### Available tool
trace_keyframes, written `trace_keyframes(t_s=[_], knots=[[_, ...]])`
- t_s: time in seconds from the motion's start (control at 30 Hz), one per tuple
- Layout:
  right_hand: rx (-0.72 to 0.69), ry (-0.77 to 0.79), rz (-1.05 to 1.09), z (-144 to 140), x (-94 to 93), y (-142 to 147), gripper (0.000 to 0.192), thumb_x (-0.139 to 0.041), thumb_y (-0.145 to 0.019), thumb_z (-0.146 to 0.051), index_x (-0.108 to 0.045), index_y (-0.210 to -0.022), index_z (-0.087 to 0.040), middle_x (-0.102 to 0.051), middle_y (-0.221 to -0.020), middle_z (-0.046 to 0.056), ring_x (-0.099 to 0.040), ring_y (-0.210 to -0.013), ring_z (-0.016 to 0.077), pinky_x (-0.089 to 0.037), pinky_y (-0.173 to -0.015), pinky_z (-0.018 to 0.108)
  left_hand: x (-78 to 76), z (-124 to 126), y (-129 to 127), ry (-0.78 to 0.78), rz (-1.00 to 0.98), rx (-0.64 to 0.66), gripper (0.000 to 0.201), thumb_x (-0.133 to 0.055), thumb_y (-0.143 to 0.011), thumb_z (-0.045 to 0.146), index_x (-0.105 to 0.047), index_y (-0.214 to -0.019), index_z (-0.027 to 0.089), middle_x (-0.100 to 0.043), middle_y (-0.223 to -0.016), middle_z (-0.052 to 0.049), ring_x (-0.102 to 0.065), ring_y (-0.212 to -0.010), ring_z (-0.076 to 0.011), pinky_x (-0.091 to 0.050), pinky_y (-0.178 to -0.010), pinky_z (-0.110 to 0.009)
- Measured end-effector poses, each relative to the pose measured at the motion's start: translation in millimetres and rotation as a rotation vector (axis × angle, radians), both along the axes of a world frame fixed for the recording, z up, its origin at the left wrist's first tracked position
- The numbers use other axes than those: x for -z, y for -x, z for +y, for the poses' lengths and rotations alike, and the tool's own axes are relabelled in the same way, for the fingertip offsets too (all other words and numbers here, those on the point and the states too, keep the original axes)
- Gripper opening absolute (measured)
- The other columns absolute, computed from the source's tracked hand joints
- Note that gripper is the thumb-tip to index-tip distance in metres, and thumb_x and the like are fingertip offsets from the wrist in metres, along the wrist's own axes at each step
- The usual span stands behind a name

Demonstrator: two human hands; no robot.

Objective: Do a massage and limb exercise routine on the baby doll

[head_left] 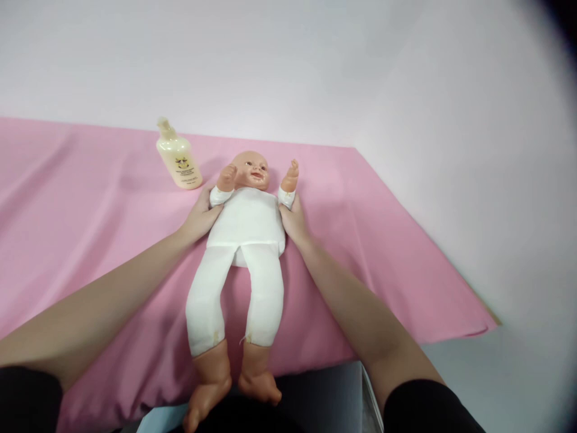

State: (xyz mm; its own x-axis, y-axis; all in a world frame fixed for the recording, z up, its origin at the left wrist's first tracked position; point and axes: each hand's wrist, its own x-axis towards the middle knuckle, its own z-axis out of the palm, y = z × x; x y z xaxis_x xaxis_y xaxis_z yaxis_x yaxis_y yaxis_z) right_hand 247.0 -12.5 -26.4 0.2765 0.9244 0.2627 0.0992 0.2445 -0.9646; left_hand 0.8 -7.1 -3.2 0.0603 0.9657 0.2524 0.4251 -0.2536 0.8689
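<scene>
Head view shows a doll (247,225) lying on its back between the two hands, on a pink cloth (81,198) that covers the tabletop (473,373). The left hand (201,218) presses against the doll's side just under its raised arm, thumb up by the white sleeve cuff and fingers tucked beneath the body; it cups the torso rather than closing fully round it. The right hand (294,221) does the same on the other side, thumb near the other cuff, palm flat to the white body, fingers hidden behind the doll. Both hands thus grasp the doll at its upper torso. The doll's head lies just beyond the hands, and its white legs run back from them toward the person, bare feet reaching over the near edge of the cloth. A cream bottle (178,156) stands upright beyond the left hand and a little outward from it, near the doll's head but apart from it. Both forearms are bare, with dark sleeves at the lower corners. Beyond the cloth is a plain pale wall (315,60).
</scene>
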Motion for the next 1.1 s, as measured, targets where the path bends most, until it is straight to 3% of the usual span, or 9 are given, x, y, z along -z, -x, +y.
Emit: trace_keyframes(t_s=[0.4, 0.7, 0.87, 1.1], knots=[[-0.020, 0.023, -0.034, 6, 7.4, -4, 0.023, -0.062, -0.084, -0.023, -0.053, -0.104, -0.027, -0.066, -0.104, 0.002, -0.064, -0.102, 0.0232, -0.050, -0.100, 0.043, 0.7, 0, -2, 0.000, -0.067, 0.031, 0.057, -0.062, -0.087, 0.021, -0.042, -0.141, 0.015, -0.056, -0.143, -0.012, -0.054, -0.128, -0.0270, -0.041, -0.117, -0.048], [-0.054, -0.017, -0.056, 10, 11.2, -4, 0.023, -0.062, -0.090, -0.023, -0.055, -0.111, -0.027, -0.066, -0.113, 0.005, -0.062, -0.116, 0.0266, -0.047, -0.110, 0.052, -1.2, -2, -3, 0.029, -0.077, 0.020, 0.054, -0.063, -0.087, 0.019, -0.044, -0.137, 0.017, -0.060, -0.137, -0.010, -0.057, -0.123, -0.0252, -0.044, -0.114, -0.048], [-0.027, 0.024, -0.067, 5, 3.8, -3, 0.024, -0.059, -0.087, -0.015, -0.054, -0.108, -0.024, -0.066, -0.109, 0.004, -0.064, -0.108, 0.0239, -0.050, -0.107, 0.048, -3.3, -4, -5, 0.027, -0.087, 0.030, 0.054, -0.064, -0.088, 0.020, -0.044, -0.137, 0.017, -0.059, -0.138, -0.010, -0.056, -0.123, -0.0249, -0.043, -0.115, -0.048], [-0.026, 0.012, -0.037, 7, 6.4, -3, 0.021, -0.063, -0.085, -0.021, -0.054, -0.103, -0.026, -0.066, -0.103, 0.003, -0.064, -0.104, 0.0245, -0.049, -0.106, 0.049, -4.0, -2, -4, 0.017, -0.064, 0.033, 0.056, -0.062, -0.086, 0.021, -0.043, -0.139, 0.015, -0.059, -0.139, -0.011, -0.056, -0.127, -0.0273, -0.043, -0.116, -0.050]])
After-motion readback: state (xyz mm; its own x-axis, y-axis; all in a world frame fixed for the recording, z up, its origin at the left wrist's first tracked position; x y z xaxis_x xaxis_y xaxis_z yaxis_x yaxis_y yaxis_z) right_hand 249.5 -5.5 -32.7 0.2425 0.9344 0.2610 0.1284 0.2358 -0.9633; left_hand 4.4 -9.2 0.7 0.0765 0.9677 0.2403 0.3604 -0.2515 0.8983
